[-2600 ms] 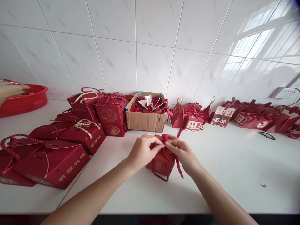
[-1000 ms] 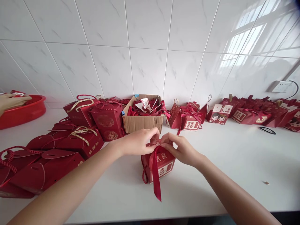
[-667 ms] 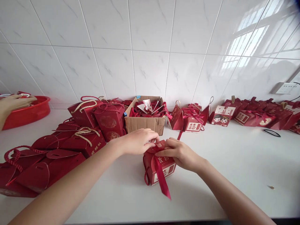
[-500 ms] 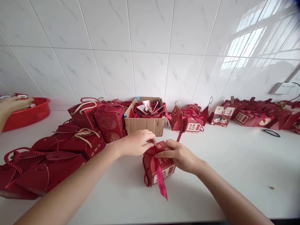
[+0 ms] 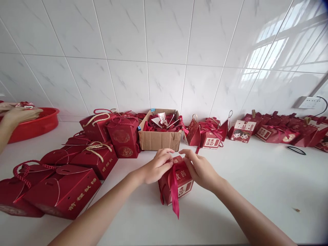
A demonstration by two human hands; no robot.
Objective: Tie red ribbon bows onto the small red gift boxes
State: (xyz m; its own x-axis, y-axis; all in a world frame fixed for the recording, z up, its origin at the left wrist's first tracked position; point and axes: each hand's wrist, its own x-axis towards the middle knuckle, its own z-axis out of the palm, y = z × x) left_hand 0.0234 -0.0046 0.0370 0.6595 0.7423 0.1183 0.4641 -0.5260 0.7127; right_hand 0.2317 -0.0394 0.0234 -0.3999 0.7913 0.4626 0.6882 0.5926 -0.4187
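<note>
A small red gift box (image 5: 186, 188) with white character panels and gold lettering stands on the white counter before me. A crimson ribbon (image 5: 175, 193) crosses its top and one end hangs down the front. My left hand (image 5: 159, 166) is closed at the box's upper left, fingers curled and thumb at the top edge. On the upper right, my right hand (image 5: 201, 169) grips the box with bent fingers behind and the thumb along the top. The back of the box and the ribbon's far end are hidden. A red cord loop hangs on its left side.
Behind stands a cardboard carton (image 5: 160, 140) of red pieces. Dark red boxes with rope handles (image 5: 77, 191) are grouped left. More gift boxes (image 5: 241, 131) line the wall at right, near a black ring (image 5: 296, 150). At far left, another person's hands (image 5: 19, 116) are over a red basin (image 5: 36, 128).
My fingers have left their pinch on the ribbon at the box top and moved apart to its two sides. The view has shifted slightly. The other person's hands have moved over the basin.
</note>
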